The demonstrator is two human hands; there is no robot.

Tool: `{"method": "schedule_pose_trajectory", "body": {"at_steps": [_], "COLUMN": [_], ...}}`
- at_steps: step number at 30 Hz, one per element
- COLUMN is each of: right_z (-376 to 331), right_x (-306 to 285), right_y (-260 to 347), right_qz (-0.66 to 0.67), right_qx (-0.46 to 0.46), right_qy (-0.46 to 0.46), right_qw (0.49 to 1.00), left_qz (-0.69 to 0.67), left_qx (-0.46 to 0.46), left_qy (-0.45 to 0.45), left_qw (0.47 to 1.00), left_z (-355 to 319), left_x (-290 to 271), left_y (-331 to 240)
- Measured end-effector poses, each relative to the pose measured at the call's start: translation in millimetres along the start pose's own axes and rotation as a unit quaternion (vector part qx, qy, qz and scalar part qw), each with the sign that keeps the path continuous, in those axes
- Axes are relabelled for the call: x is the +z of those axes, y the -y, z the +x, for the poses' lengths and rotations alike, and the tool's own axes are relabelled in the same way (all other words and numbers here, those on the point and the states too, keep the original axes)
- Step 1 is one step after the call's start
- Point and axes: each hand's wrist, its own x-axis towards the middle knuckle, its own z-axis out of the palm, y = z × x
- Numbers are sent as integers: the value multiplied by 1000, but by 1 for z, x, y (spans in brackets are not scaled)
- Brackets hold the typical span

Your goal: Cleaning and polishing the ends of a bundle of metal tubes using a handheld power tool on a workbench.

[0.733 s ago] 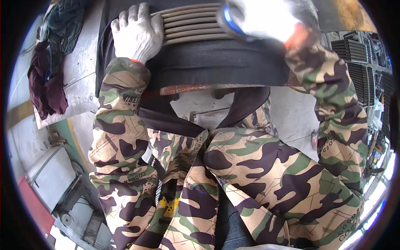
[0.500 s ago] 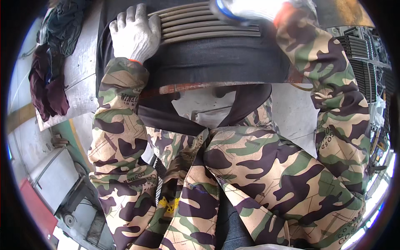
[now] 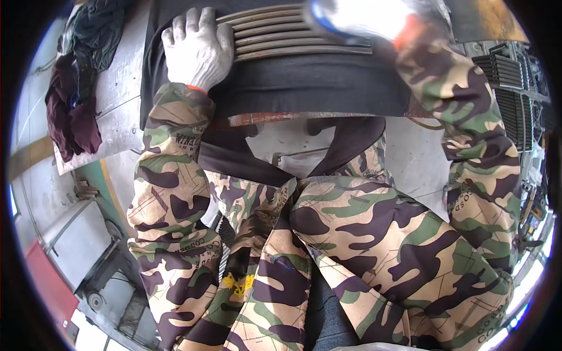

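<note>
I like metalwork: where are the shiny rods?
In the head view, the shiny rods lie top centre on black cloth, right of the left hand, partly hidden by the right hand.

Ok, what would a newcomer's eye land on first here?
The camouflage clothing fills the lower middle. Above it, parallel metal rods lie on black cloth at top centre, the white-gloved left hand by their left ends and the blurred right hand over their right part.

At twelve o'clock, a bench (image 3: 275, 118) with worn reddish paint along its edge bears a black cloth (image 3: 316, 85) with slim metal rods (image 3: 274, 37) side by side on it, while rumpled dark fabrics (image 3: 73, 124) lie on a pale surface (image 3: 122, 88) toward ten o'clock.
</note>
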Motion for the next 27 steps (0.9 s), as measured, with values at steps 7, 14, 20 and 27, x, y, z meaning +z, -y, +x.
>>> {"method": "schedule_pose_trajectory", "body": {"at_steps": [7, 14, 20, 27], "right_z": [20, 50, 8, 30], "right_x": [-16, 11, -11, 8], "right_y": [23, 76, 4, 49], "right_qz": [47, 116, 48, 67], "right_qx": [15, 0, 77, 6], "right_qy": [3, 19, 50, 35], "right_qw": [999, 993, 995, 997], "left_qz": [-40, -132, -106, -153], "left_qx": [-25, -35, 1, -57], "left_qy": [-59, -20, -78, -22], "left_qw": [997, 990, 991, 986], "left_z": [9, -14, 1, -3], "left_x": [-9, -7, -38, -10], "left_y": [7, 17, 6, 6]}}
